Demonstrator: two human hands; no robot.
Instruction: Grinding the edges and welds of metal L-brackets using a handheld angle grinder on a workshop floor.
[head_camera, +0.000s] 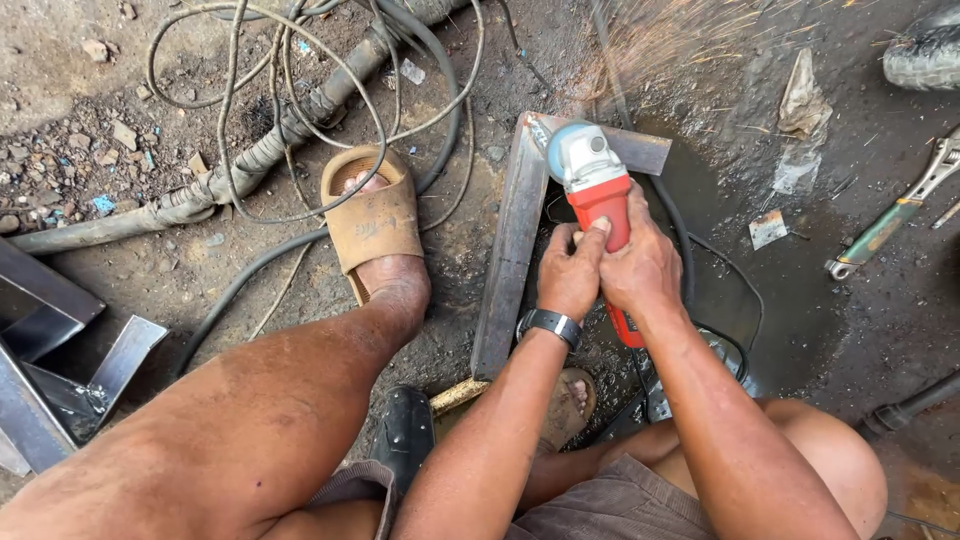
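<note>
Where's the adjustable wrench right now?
In the head view the wrench lies on the dark ground at the far right, apart from both hands, beyond the right hand that grips the red grinder at the steel frame's corner.

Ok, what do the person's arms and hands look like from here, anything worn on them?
Both forearms are bare, with no sleeves and no gloves. The left hand has a dark wristband or watch with a metallic buckle around the wrist. The right hand wears nothing that shows: no ring, band or glove. The arms look dusty from the work. The fingers are uncovered.
</note>
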